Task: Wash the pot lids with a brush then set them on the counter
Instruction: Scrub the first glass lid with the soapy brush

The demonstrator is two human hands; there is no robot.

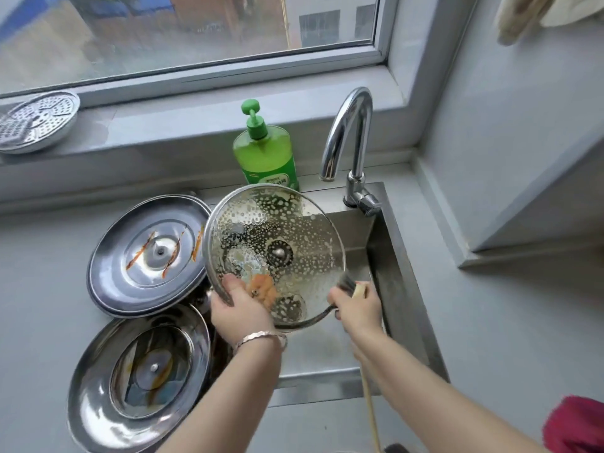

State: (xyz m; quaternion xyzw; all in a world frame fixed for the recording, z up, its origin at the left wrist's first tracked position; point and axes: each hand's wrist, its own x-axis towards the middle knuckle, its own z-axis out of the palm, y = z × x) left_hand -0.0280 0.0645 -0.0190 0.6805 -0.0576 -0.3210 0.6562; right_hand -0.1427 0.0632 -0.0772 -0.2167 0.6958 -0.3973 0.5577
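The left hand (236, 307) is clamping the lower edge of a glass lid (273, 255), thumb pressing on the near face and fingers curling behind the rim, and is holding it tilted up over the sink (403, 289) with its soapy underside facing the camera. The right hand (358, 310) is closing around the pale handle of a brush (351, 286), whose dark bristles are meeting the lid's lower right rim; the long handle is trailing down past the forearm toward the bottom of the view. The glass is carrying a scatter of suds across nearly its whole face, with an orange smear showing just beside the left thumb, so this lid looks to be mid-scrub and is not yet rinsed. No water is visibly running from the faucet (349, 132) above it. To the left, two steel lids are lying on the counter (39, 273): the upper steel lid (148, 255) is showing orange streaks across its dome, and the lower steel lid (140, 376) is lying overlapped beneath it with brownish marks, so both appear unwashed. A green soap bottle (266, 152) is standing behind the sink. Judging from this, the first lid is still in hand, and rinsing it, setting it down, and washing the other two are all left.
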